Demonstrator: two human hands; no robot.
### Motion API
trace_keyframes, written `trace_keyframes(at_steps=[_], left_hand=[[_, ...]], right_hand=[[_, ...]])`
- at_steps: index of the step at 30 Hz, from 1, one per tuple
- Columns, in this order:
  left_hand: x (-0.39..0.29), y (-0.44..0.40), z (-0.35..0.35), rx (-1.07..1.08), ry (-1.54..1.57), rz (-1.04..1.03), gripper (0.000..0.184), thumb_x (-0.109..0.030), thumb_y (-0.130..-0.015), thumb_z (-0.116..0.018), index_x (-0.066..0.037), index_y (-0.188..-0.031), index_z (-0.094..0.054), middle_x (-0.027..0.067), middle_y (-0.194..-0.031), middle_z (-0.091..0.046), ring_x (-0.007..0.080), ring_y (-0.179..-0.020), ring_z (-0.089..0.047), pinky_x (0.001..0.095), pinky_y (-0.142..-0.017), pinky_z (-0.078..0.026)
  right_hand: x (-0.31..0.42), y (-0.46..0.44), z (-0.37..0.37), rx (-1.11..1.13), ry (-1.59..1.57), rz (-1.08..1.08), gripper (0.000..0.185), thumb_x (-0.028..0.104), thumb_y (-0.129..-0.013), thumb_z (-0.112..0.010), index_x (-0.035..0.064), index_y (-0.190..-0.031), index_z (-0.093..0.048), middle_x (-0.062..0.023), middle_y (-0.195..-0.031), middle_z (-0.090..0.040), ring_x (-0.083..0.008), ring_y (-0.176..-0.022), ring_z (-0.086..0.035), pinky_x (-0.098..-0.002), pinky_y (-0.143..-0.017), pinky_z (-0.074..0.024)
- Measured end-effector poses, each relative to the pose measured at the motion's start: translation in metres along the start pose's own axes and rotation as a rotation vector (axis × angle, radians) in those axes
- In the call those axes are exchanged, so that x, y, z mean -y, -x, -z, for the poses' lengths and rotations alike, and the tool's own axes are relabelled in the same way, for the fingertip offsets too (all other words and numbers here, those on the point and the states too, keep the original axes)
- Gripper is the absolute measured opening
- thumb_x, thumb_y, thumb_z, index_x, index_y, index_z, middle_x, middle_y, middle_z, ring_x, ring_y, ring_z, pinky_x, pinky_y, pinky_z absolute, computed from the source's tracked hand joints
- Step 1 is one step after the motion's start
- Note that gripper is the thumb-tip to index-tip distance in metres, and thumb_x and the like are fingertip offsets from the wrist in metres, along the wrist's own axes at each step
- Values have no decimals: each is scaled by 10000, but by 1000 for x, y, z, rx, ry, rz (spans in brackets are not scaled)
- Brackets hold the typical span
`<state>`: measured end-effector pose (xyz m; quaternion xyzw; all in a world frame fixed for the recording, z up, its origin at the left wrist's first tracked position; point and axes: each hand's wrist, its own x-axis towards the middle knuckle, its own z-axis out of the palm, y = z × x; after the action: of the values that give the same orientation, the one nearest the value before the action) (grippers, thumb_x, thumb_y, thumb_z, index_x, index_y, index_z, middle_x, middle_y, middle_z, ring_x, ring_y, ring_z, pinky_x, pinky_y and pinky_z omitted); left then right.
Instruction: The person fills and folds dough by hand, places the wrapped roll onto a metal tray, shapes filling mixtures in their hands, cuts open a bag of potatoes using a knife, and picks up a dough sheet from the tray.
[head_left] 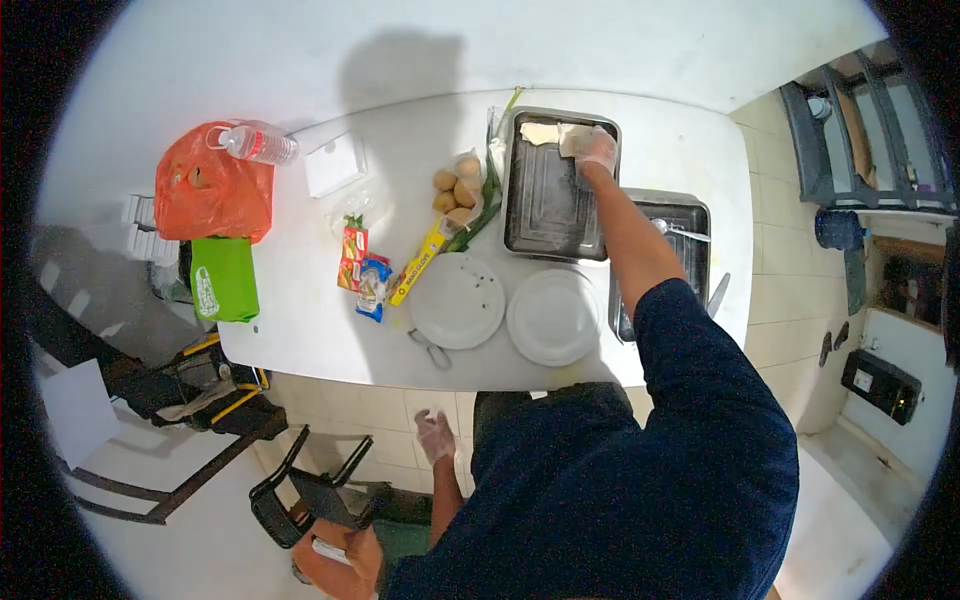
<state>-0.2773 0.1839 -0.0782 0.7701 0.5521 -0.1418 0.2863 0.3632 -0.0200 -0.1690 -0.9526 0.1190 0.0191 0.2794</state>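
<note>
My right hand [597,152], in a clear glove, is at the far right corner of a dark metal tray [555,205]. Its fingers are closed at the edge of a pale flat slice [572,139]. Left of this slice lies another pale slice [540,133], inside the tray's far end. My left hand [435,436], also in a clear glove, hangs in front of the table's front edge, over the floor. Its fingers are apart and hold nothing. A second dark tray [688,215] with metal utensils lies under my right forearm.
Two white plates [457,302] [553,318] lie near the front edge. Potatoes [444,181], green leaves [487,205], a yellow box [418,264] and packets [373,287] are left of the tray. A knife [718,295] lies right. Farther left are bags [215,195] and a bottle [262,145].
</note>
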Motion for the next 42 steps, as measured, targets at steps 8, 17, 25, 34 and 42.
trace_keyframes(at_steps=[8, 17, 25, 34, 42], left_hand=[[23, -5, -14, 14, -25, 74, 459, -316, -971, -614, -58, -1315, -452, 221, -1075, -645, 404, -1001, -633, 490, -908, -482], [-6, -28, -12, -58, 100, -158, 458, -362, -958, -640, -63, -1260, -469, 174, -954, -633, 325, -855, -626, 453, -801, -497], [16, -38, -29, 38, 138, -22, 427, -270, -934, -647, -44, -1261, -491, 172, -935, -638, 304, -844, -639, 428, -783, -507], [45, -28, -33, 19, 179, 45, 482, -341, -916, -644, -47, -1270, -501, 190, -988, -624, 333, -892, -625, 454, -834, -492], [92, -34, -49, -36, 123, -125, 439, -257, -923, -686, -103, -1266, -460, 84, -867, -581, 182, -682, -606, 345, -624, -528]], right_hand=[[47, 20, 32, 3, 74, -185, 414, 372, -781, -780, 43, -1018, -695, -218, -1086, -696, -356, -1060, -674, -430, -916, -540], [8, -6, -15, -41, -119, -146, 337, 265, -763, -784, 51, -1013, -715, -230, -1035, -710, -372, -1012, -684, -434, -879, -521], [11, 0, -15, -40, -288, -208, 295, 187, -766, -775, 17, -995, -705, -218, -986, -721, -328, -908, -708, -409, -809, -537], [-12, 9, -27, 274, -1051, -468, 361, 98, -850, -778, -1, -1162, -627, -126, -1005, -706, -248, -856, -700, -370, -707, -570], [-15, 48, 7, 398, -1697, -534, 402, 132, -922, -716, 59, -1282, -552, -105, -1132, -673, -255, -955, -683, -423, -750, -554]])
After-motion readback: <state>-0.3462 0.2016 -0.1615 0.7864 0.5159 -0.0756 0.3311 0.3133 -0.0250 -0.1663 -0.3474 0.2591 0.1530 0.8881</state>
